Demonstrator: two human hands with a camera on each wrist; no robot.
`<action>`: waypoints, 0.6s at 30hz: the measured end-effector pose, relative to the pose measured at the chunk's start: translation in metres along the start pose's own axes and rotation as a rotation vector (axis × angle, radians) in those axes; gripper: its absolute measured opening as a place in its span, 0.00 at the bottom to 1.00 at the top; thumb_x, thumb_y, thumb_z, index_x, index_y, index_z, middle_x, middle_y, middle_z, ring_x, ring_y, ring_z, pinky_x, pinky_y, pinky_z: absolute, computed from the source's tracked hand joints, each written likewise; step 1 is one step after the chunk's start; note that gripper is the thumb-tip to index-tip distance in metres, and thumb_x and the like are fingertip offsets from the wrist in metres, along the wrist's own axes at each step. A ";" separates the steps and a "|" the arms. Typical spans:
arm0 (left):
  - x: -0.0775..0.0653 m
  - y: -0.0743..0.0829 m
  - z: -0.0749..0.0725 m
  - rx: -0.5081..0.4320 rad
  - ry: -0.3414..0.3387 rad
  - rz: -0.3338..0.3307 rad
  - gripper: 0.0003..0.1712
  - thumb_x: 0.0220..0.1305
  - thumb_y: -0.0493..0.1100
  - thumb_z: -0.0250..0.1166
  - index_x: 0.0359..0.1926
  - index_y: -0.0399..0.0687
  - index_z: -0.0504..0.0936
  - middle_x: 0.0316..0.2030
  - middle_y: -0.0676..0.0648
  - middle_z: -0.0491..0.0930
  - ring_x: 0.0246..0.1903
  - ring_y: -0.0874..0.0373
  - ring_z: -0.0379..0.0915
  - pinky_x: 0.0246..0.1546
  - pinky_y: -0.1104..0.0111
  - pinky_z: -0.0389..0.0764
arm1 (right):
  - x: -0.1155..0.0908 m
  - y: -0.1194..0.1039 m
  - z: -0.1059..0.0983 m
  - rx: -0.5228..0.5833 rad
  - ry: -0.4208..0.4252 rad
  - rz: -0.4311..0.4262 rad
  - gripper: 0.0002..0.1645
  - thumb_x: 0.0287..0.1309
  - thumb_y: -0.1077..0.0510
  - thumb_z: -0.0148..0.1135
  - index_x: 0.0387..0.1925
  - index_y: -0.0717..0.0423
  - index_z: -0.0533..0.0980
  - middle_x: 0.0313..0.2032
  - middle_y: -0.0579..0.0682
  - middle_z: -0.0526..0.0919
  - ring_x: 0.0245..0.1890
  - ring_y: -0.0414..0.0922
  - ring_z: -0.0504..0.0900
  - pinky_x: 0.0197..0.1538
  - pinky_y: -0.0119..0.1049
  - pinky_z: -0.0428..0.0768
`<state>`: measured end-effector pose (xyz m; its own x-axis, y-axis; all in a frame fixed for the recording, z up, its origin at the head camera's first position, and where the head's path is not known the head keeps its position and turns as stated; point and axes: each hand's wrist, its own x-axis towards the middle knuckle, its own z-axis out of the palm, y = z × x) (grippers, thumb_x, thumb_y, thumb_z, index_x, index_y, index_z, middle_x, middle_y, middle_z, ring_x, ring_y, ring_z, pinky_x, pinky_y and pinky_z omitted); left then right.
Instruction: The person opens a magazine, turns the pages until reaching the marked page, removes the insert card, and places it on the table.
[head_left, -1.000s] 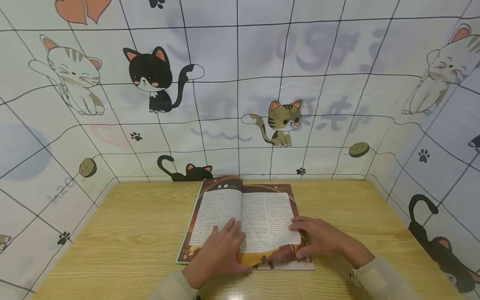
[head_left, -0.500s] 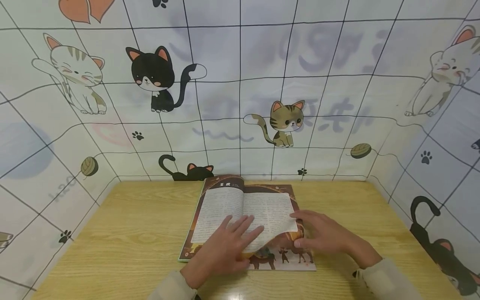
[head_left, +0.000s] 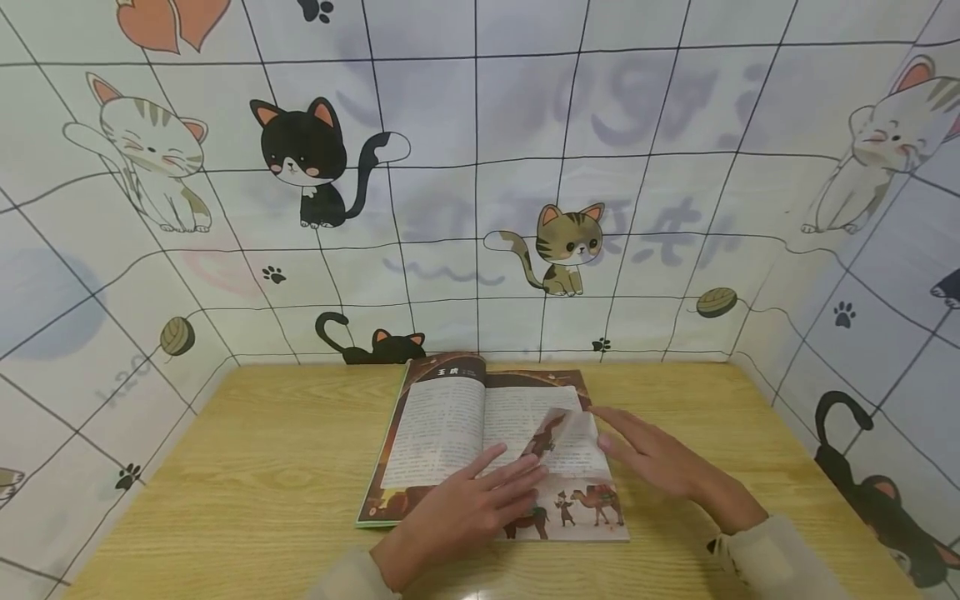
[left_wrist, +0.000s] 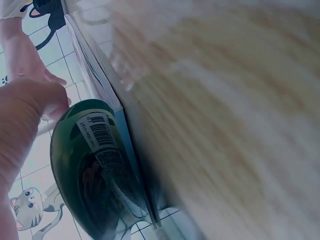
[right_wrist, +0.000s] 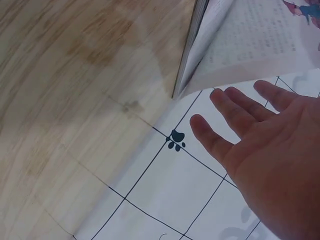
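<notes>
An open magazine [head_left: 442, 429] lies on the wooden table, with printed text on both pages. Its right-hand page [head_left: 551, 429] is lifted at the lower corner and curls toward the spine, baring a camel picture [head_left: 597, 497] beneath. My left hand [head_left: 476, 504] reaches across the lower middle, fingers extended at the curled page. Beside the right edge, my right hand [head_left: 663, 458] has its fingers straight and holds nothing. In the left wrist view the glossy dark green cover [left_wrist: 85, 165] with a barcode bulges close under my left hand. The right wrist view shows the raised page edge near my right fingertips [right_wrist: 200, 122].
The wooden tabletop [head_left: 262, 467] extends on both sides of the magazine. Behind it and at both sides stand white grid-patterned walls [head_left: 435, 192] printed with cartoon cats, the back one right at the magazine's far edge.
The right page's lower corner has lifted and curled leftward, uncovering the camel picture. My right hand has let go of the page edge and straightened; my left hand has shifted slightly right.
</notes>
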<state>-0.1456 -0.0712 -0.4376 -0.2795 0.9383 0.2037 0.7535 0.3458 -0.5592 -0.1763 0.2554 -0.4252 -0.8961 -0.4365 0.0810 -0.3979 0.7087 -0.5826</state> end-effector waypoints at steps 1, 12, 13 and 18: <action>0.001 0.000 0.000 0.027 -0.008 0.010 0.24 0.67 0.47 0.64 0.64 0.65 0.78 0.73 0.54 0.61 0.76 0.55 0.46 0.74 0.54 0.49 | 0.000 0.001 0.000 -0.003 -0.006 0.014 0.33 0.76 0.44 0.44 0.75 0.53 0.60 0.72 0.61 0.63 0.70 0.65 0.60 0.63 0.70 0.62; 0.003 0.001 0.004 0.096 -0.031 -0.043 0.10 0.66 0.47 0.62 0.39 0.61 0.91 0.55 0.55 0.82 0.69 0.53 0.62 0.73 0.52 0.50 | -0.001 0.012 0.009 -0.139 -0.213 -0.017 0.57 0.39 0.28 0.74 0.67 0.55 0.71 0.69 0.59 0.67 0.68 0.63 0.66 0.64 0.64 0.66; 0.002 0.001 0.004 0.093 -0.032 -0.053 0.10 0.66 0.47 0.62 0.38 0.60 0.91 0.53 0.55 0.83 0.69 0.52 0.63 0.73 0.52 0.51 | -0.001 0.012 0.009 -0.149 -0.229 -0.036 0.58 0.36 0.28 0.75 0.65 0.55 0.73 0.69 0.59 0.68 0.67 0.63 0.67 0.63 0.64 0.67; 0.002 0.000 0.002 0.058 -0.076 -0.100 0.09 0.64 0.50 0.63 0.35 0.59 0.89 0.45 0.54 0.84 0.66 0.52 0.67 0.72 0.51 0.52 | 0.001 0.011 0.012 -0.200 -0.255 -0.065 0.59 0.29 0.28 0.77 0.62 0.56 0.75 0.67 0.60 0.70 0.64 0.65 0.70 0.59 0.64 0.71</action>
<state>-0.1470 -0.0697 -0.4387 -0.3974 0.8956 0.2000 0.6846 0.4345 -0.5853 -0.1788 0.2566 -0.4409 -0.7994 -0.5912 -0.1072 -0.5060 0.7586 -0.4105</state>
